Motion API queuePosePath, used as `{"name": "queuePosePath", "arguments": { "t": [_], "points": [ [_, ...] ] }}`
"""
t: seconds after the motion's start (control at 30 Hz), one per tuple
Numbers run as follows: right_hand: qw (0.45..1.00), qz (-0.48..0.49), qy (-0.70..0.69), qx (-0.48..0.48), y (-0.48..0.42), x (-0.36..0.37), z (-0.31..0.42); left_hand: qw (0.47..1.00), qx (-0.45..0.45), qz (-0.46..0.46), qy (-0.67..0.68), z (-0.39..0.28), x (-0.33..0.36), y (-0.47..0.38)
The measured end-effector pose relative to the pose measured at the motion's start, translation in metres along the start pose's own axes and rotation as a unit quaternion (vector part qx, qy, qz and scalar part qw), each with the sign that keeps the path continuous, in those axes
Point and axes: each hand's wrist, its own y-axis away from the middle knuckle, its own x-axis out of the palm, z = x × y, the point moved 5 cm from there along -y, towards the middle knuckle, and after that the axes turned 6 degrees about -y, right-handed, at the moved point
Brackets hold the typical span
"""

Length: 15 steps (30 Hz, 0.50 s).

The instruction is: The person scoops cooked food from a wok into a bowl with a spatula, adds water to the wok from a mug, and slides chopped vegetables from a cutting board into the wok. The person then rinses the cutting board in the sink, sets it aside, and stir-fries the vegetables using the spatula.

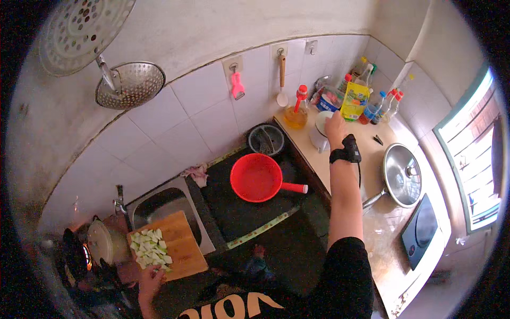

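My right hand (pixel 336 125) reaches out to a white lidded or open-topped container (pixel 318 139) on the counter; its fingers touch the rim or top, and their grip is hidden. A black strap with a small device circles that wrist. At the lower left, my left hand (pixel 153 277) is at the near edge of a wooden cutting board (pixel 186 249), its fingers against chopped pale green vegetable pieces (pixel 150 249). Whether it grips the board or a piece cannot be told. The board lies over the near part of a steel sink (pixel 163 199).
A red plastic dipper (pixel 257 177) and a divided strainer basket (pixel 266 140) stand on the dark counter. An oil bottle (pixel 295 116), a yellow pouch (pixel 354 101), a lidded pan (pixel 402 175) and a cooktop (pixel 420 231) are right. A pot (pixel 105 241) stands left, near a flame.
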Motion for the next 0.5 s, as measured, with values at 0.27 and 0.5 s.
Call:
{"name": "queuePosePath", "arguments": {
  "t": [0.27,0.5],
  "points": [
    [0.987,-0.056,-0.140,0.063,-0.009,-0.050,-0.035,0.993,0.039,0.039,-0.100,-0.028,0.023,-0.017],
    [0.984,0.049,0.030,0.168,0.055,-0.077,-0.135,0.983,0.099,0.055,-0.148,-0.056,0.035,-0.012]
  ]
}}
